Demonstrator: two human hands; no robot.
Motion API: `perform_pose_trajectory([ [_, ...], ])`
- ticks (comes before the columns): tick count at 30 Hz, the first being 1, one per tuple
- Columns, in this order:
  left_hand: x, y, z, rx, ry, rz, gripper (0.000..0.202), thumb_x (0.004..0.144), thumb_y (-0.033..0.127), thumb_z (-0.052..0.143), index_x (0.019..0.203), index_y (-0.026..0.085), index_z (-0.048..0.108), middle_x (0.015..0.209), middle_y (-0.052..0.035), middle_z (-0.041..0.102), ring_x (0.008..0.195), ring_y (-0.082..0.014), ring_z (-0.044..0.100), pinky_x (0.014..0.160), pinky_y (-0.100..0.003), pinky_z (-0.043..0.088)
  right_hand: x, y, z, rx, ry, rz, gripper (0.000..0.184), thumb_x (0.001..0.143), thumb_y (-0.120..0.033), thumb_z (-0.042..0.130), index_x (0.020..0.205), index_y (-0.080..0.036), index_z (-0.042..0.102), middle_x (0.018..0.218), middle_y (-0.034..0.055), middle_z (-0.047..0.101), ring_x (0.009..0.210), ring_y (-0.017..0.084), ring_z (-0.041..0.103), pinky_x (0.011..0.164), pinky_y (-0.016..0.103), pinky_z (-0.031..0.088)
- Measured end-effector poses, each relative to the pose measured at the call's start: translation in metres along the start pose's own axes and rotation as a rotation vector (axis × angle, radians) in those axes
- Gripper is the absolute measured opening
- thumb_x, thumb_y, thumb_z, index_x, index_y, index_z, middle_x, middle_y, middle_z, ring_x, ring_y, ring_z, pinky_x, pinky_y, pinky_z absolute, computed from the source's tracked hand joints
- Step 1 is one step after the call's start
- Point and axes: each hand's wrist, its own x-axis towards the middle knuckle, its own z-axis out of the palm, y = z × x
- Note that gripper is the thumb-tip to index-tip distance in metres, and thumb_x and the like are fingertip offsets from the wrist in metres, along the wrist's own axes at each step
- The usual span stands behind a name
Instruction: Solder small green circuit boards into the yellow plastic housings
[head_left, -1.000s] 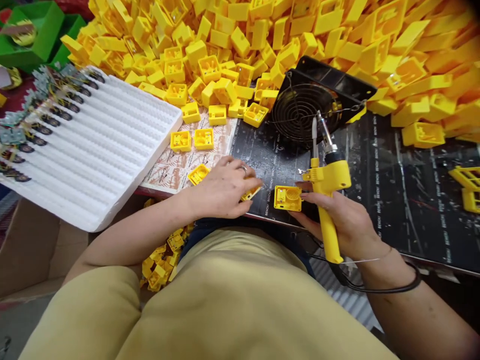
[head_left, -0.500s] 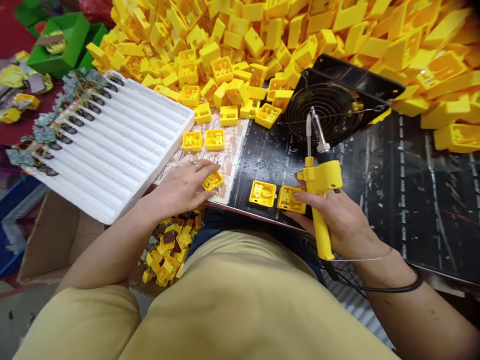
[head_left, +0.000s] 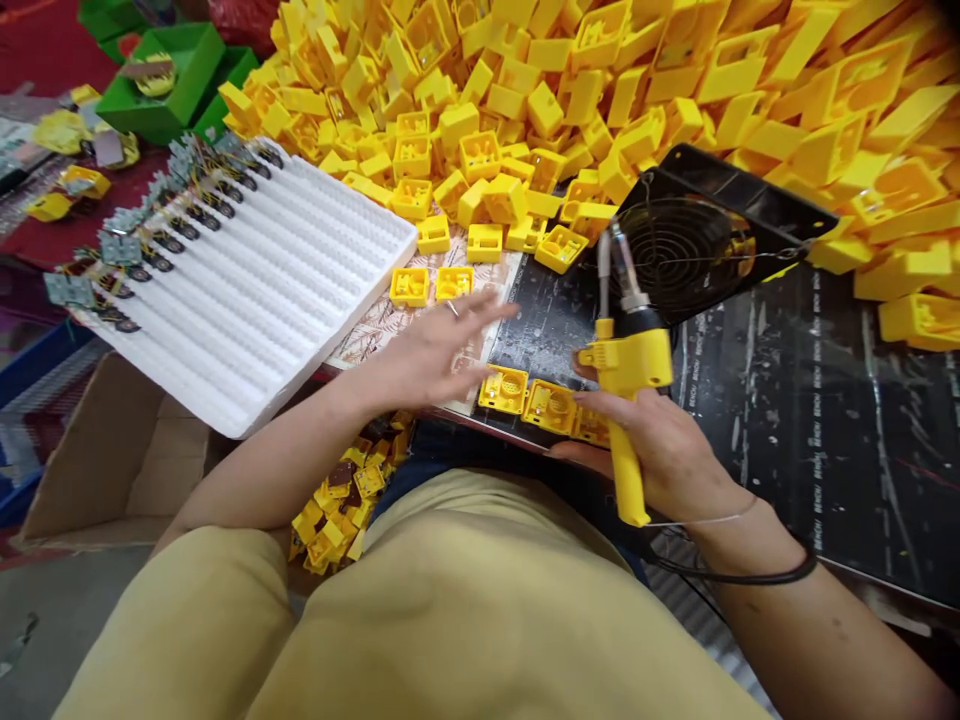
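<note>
My right hand [head_left: 664,445] grips a yellow soldering gun [head_left: 634,362] with its metal tip pointing away from me. Under and beside that hand, small open yellow plastic cases stand in a row along the table's front edge: a left case [head_left: 502,389], a middle case [head_left: 550,406] and a right one [head_left: 592,426] partly covered by my fingers. My left hand [head_left: 435,350] is open, fingers stretched toward the row, with its fingertips close to the left case. Just beyond it sit two more open yellow cases, one [head_left: 409,288] fully seen and one [head_left: 454,283] partly hidden by my fingers.
A large heap of yellow cases [head_left: 525,100] fills the back. A black fan [head_left: 675,250] leans behind the soldering gun. At left lies a white foam tray [head_left: 285,280] with wired circuit boards along its edge. Green bins [head_left: 169,85] and a cardboard box [head_left: 112,460] stand further left.
My left hand has let go of a yellow case and spread its fingers. The row by my right hand now shows three cases instead of two. The soldering gun stays held.
</note>
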Motion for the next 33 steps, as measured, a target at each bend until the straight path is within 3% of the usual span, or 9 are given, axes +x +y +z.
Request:
perform_pose_trajectory([
  [2, 0.011, -0.018, -0.001, 0.175, 0.118, -0.232, 0.058, 0.099, 0.041, 0.051, 0.15, 0.016, 0.044, 0.154, -0.0193, 0.045, 0.14, -0.0341, 0.047, 0.117, -0.054, 0.036, -0.003, 0.002, -0.007, -0.023, 0.043, 0.023, 0.057, 0.087, -0.034, 0.075, 0.135, -0.023, 0.048, 0.115, 0.0128, 0.069, 0.101, 0.029, 0.071, 0.076, 0.039, 0.061],
  [4, 0.022, -0.03, 0.003, 0.295, 0.102, -0.365, 0.057, 0.1, 0.043, 0.048, 0.149, 0.014, 0.046, 0.148, -0.0208, 0.051, 0.14, -0.0389, 0.045, 0.115, -0.059, 0.034, -0.005, 0.003, -0.013, -0.056, 0.076, 0.036, 0.057, 0.086, -0.025, 0.076, 0.136, -0.024, 0.048, 0.115, 0.011, 0.071, 0.1, 0.027, 0.071, 0.072, 0.035, 0.061],
  [6, 0.034, -0.03, 0.011, 0.314, 0.031, -0.321, 0.057, 0.1, 0.043, 0.049, 0.149, 0.014, 0.046, 0.145, -0.0192, 0.055, 0.137, -0.0384, 0.047, 0.114, -0.058, 0.034, -0.005, 0.005, -0.017, -0.079, 0.084, 0.043, 0.056, 0.086, -0.018, 0.074, 0.136, -0.024, 0.049, 0.107, 0.0071, 0.073, 0.092, 0.024, 0.072, 0.068, 0.032, 0.06],
  [12, 0.06, -0.002, 0.014, 0.145, -0.166, 0.151, 0.054, 0.099, 0.032, 0.053, 0.15, 0.019, 0.045, 0.154, -0.0123, 0.049, 0.136, -0.026, 0.05, 0.117, -0.04, 0.037, 0.011, 0.019, -0.025, -0.116, 0.006, 0.048, 0.039, 0.091, -0.024, 0.069, 0.127, -0.024, 0.052, 0.104, 0.0062, 0.07, 0.089, 0.023, 0.071, 0.069, 0.035, 0.06],
  [19, 0.041, -0.034, -0.019, 0.294, 0.165, -0.227, 0.043, 0.095, 0.029, 0.057, 0.137, 0.023, 0.059, 0.143, -0.0122, 0.057, 0.132, -0.0324, 0.052, 0.114, -0.054, 0.039, 0.051, 0.046, -0.015, -0.078, -0.172, -0.087, 0.024, 0.098, -0.027, 0.056, 0.122, -0.023, 0.053, 0.095, 0.0057, 0.068, 0.09, 0.022, 0.068, 0.085, 0.041, 0.058],
  [23, 0.038, -0.048, -0.01, 0.289, 0.062, -0.325, 0.039, 0.096, 0.027, 0.054, 0.133, 0.016, 0.062, 0.137, -0.0163, 0.06, 0.124, -0.0324, 0.058, 0.107, -0.052, 0.049, 0.076, 0.053, 0.009, -0.022, -0.317, -0.163, 0.03, 0.095, -0.029, 0.055, 0.124, -0.022, 0.053, 0.103, 0.0084, 0.067, 0.1, 0.024, 0.065, 0.09, 0.042, 0.056],
  [26, 0.037, -0.048, -0.004, 0.264, 0.059, -0.27, 0.042, 0.094, 0.022, 0.055, 0.134, 0.013, 0.062, 0.138, -0.0176, 0.058, 0.126, -0.0308, 0.058, 0.112, -0.049, 0.047, 0.081, 0.054, 0.017, -0.04, -0.365, -0.161, 0.031, 0.095, -0.022, 0.049, 0.126, -0.022, 0.053, 0.106, 0.0074, 0.068, 0.099, 0.019, 0.065, 0.084, 0.031, 0.054],
  [30, 0.038, -0.031, -0.008, 0.207, -0.017, -0.239, 0.048, 0.093, 0.039, 0.061, 0.138, 0.021, 0.06, 0.147, -0.0133, 0.051, 0.129, -0.0306, 0.057, 0.114, -0.048, 0.044, 0.071, 0.05, 0.006, -0.233, -0.321, -0.013, 0.03, 0.101, -0.037, 0.047, 0.122, -0.018, 0.057, 0.103, 0.0126, 0.069, 0.088, 0.024, 0.065, 0.061, 0.03, 0.044],
  [33, 0.047, -0.012, -0.01, 0.154, -0.138, -0.22, 0.051, 0.097, 0.047, 0.054, 0.14, 0.02, 0.058, 0.152, -0.0138, 0.048, 0.131, -0.0309, 0.057, 0.112, -0.045, 0.045, 0.067, 0.045, -0.006, -0.371, -0.33, 0.024, 0.037, 0.099, -0.048, 0.05, 0.119, -0.017, 0.059, 0.097, 0.0133, 0.069, 0.083, 0.025, 0.064, 0.063, 0.033, 0.041],
])
